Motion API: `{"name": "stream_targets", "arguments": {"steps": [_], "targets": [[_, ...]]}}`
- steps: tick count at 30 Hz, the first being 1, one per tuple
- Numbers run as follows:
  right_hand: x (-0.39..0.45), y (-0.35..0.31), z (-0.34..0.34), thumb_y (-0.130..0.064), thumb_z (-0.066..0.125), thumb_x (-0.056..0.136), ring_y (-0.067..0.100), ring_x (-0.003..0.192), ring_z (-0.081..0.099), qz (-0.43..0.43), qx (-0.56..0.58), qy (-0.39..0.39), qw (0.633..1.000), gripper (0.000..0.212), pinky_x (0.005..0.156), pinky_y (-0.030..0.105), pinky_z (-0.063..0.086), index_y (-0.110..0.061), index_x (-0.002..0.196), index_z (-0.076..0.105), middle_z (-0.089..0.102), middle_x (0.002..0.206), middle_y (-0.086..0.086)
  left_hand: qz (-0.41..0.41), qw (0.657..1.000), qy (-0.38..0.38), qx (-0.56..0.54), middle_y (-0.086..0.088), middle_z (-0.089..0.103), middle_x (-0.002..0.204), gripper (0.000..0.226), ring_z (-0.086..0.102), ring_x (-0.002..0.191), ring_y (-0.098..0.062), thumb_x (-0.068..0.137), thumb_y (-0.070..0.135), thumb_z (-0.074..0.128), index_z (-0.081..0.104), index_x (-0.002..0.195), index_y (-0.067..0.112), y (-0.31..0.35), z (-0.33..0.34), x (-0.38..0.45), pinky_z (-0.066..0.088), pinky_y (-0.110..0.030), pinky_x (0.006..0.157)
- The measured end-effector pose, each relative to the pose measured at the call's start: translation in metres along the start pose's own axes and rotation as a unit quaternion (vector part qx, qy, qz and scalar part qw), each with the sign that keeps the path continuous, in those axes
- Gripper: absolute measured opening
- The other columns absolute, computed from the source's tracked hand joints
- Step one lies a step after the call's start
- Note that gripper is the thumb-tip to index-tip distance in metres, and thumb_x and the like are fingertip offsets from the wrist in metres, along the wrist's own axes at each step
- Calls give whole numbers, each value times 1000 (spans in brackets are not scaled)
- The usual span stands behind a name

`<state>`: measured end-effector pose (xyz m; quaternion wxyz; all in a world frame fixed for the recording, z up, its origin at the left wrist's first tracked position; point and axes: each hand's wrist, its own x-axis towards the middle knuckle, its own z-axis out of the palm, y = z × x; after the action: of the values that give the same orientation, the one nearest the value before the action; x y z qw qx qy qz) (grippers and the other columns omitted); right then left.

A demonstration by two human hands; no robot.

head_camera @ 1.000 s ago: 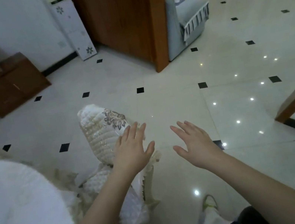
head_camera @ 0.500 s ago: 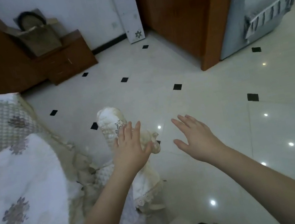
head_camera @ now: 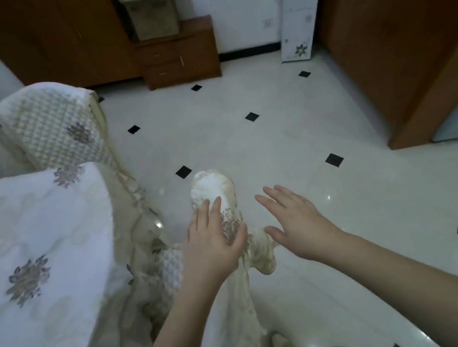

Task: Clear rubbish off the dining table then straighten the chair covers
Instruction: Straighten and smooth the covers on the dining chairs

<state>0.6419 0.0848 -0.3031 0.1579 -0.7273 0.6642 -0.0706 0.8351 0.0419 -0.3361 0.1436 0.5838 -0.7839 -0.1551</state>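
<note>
A chair in a cream quilted cover (head_camera: 213,189) stands right in front of me, seen from above along its backrest. My left hand (head_camera: 214,244) lies flat on the top of that cover, fingers straight, thumb over the flower patch. My right hand (head_camera: 295,221) hovers open just to the right of the backrest, apart from the cloth. The dining table under a white flowered cloth (head_camera: 29,252) fills the lower left. No rubbish shows on the visible part of it.
Two more covered chairs (head_camera: 54,133) stand at the table's far side. A brown cabinet (head_camera: 181,57) with a bag on it and a tall white appliance (head_camera: 301,6) line the back wall. A wooden partition (head_camera: 410,31) rises at the right. Glossy tiled floor (head_camera: 277,141) lies ahead.
My view has swung left, bringing the table and far chairs in. My left hand has stayed on the chair cover; my right hand has kept hovering open beside it.
</note>
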Motion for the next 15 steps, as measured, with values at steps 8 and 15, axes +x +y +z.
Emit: {"name": "stream_targets", "arguments": {"steps": [8, 15], "targets": [[86, 0, -3, -32, 48, 98, 18, 148, -5, -107, -46, -41, 992, 68, 117, 35, 2, -28, 153, 8, 0, 161, -2, -67, 996, -24, 45, 2, 8, 162, 83, 5, 148, -19, 87, 68, 32, 2, 153, 27, 2, 12, 15, 11, -40, 117], [157, -10, 34, -20, 60, 87, 21, 147, -8, -276, -130, -137, 943, 83, 118, 41, 1, -29, 152, 10, -2, 161, 1, -233, 972, 25, 2, 3, 24, 157, 107, 26, 144, -21, 71, 90, 15, 10, 153, 22, 1, 39, -19, 24, -42, 115]]}}
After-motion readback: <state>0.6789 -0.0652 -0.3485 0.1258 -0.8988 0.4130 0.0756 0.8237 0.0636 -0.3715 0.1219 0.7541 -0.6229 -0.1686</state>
